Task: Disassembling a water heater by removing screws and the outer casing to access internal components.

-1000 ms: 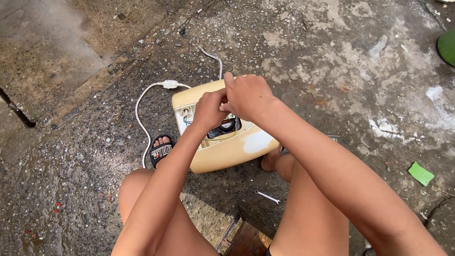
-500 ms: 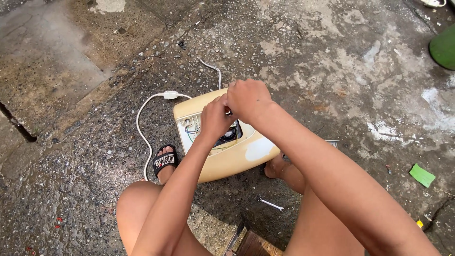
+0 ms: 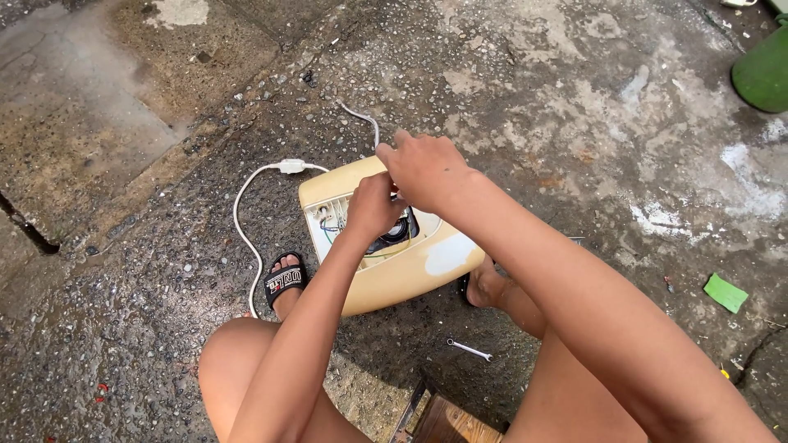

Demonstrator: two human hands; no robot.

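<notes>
A white power cord point(image 3: 243, 215) curved over the wet concrete floor point(image 3: 131, 123) at the left, with an inline switch point(image 3: 291, 166) on it, and ran to a cream plastic appliance base point(image 3: 394, 275) lying on the floor between the person's feet. The left foot wore a black slide sandal point(image 3: 286, 277) just beside the cord. The base lay with its open cavity facing up, showing wires and a dark round part inside. The left hand point(image 3: 371, 209) came up from the lower left on a straight forearm, wrist bent down, its fingers curled shut into the cavity; what they gripped was hidden. The right hand point(image 3: 427, 168) reached across from the lower right, arm sloping over the right knee, and hovered above the base's far edge, touching the left hand; its fingers were bent closed on something small that could not be made out. A small wrench point(image 3: 469, 350) lay on the floor near the base's close edge. Further right lay a green scrap point(image 3: 726, 293), and a green container point(image 3: 763, 74) stood at the upper right corner
</notes>
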